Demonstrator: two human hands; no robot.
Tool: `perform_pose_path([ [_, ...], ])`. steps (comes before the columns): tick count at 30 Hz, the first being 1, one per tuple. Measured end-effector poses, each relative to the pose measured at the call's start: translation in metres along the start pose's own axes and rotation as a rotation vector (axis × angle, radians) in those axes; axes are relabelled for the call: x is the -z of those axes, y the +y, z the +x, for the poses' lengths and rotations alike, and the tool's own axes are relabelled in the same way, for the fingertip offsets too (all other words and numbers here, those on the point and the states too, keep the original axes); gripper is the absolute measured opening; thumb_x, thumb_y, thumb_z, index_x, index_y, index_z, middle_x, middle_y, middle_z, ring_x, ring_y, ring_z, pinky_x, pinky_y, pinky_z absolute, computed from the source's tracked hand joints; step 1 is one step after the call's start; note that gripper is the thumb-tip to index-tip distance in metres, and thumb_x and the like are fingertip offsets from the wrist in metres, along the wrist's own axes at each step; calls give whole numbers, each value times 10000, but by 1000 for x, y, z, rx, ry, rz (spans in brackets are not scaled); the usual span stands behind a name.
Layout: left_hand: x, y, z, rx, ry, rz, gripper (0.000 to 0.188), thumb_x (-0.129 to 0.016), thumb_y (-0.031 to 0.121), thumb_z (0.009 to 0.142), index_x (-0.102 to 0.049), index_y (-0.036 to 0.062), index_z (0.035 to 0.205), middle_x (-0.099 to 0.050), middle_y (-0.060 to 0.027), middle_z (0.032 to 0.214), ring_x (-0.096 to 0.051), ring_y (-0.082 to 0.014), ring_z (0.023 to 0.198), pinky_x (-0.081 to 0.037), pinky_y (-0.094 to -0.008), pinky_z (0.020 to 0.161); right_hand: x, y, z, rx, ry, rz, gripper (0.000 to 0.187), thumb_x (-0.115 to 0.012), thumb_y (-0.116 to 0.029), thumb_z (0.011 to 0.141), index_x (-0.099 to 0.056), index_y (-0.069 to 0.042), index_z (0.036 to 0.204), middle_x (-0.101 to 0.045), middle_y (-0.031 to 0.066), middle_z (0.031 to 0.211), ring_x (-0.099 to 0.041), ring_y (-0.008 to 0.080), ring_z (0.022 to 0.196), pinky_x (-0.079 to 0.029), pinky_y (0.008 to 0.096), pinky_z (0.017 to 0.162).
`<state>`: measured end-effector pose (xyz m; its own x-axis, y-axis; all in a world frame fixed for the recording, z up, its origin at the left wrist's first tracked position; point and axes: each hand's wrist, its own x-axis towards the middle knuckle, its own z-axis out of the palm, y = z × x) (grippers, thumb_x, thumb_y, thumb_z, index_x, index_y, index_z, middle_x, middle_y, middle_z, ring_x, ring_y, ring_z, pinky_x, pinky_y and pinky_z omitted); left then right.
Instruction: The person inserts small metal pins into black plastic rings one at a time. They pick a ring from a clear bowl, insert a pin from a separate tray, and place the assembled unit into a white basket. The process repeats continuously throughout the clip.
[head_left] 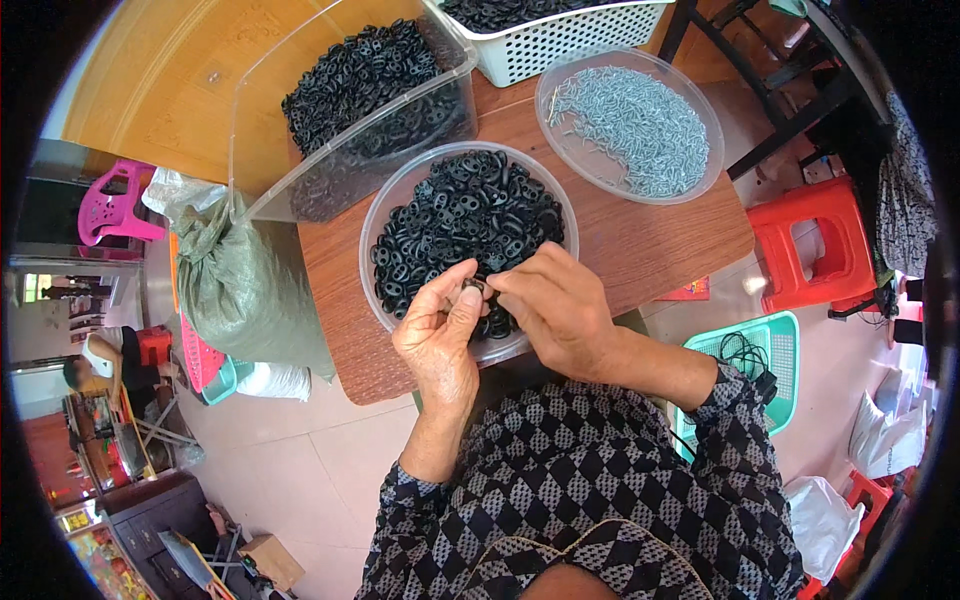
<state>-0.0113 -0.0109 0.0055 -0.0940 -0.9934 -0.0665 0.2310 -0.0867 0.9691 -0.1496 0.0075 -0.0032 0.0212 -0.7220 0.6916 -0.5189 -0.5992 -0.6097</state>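
Note:
Over the near side of a round clear tub point(470, 147) my two hands meet. My left hand point(445, 335) is closed, with a small black two-holed piece point(473, 285) pinched between thumb and fingers. The fingertips of my right hand point(562, 312) press together against that piece; whatever they grip is too small to make out. Many similar black pieces point(460, 210) fill the tub. Up and to the right, small silvery screws point(645, 130) lie heaped in a shallow round clear tray point(572, 165).
The brown wooden table point(640, 240) also bears a large clear box point(350, 145) of black pieces and a white perforated basket point(560, 48). A tied sack point(250, 290) leans at its left. To the right are a red stool point(815, 240) and green basket point(786, 375). Another person point(105, 355) sits far left.

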Motion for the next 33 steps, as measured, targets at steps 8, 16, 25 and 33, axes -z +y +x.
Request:
perform_pose_path([
  [8,-1,-2,1,-46,-75,19,137,-592,65,863,-596,-39,952,-588,-49,731,-537,-107,617,-457,-213,587,-3,-4,-7,27,-22,-55,278,-563,25,646,-556,44,923,-478,85,705,-442,238,635,-393,330,533],
  [16,-1,1,1,-10,-31,35,164,-614,50,842,-578,-53,964,-623,-110,756,-556,-118,589,-470,-222,523,29,28,11,89,46,-176,189,-578,4,653,-581,-20,841,-527,98,718,-499,269,666,-417,372,566],
  [25,9,-2,-2,-65,-21,104,189,-622,14,818,-599,-71,986,-625,-131,787,-569,-137,604,-487,-237,545,69,135,51,-233,-155,-591,63,-605,-58,725,-655,-31,751,-613,142,742,-561,317,757,-444,403,660],
  [33,13,-5,-3,-65,-32,103,165,-610,3,830,-609,-58,984,-640,-120,804,-581,-118,630,-488,-222,563,54,154,56,-212,-314,-658,67,-584,-54,673,-594,1,636,-599,188,694,-568,355,709,-458,454,609],
])
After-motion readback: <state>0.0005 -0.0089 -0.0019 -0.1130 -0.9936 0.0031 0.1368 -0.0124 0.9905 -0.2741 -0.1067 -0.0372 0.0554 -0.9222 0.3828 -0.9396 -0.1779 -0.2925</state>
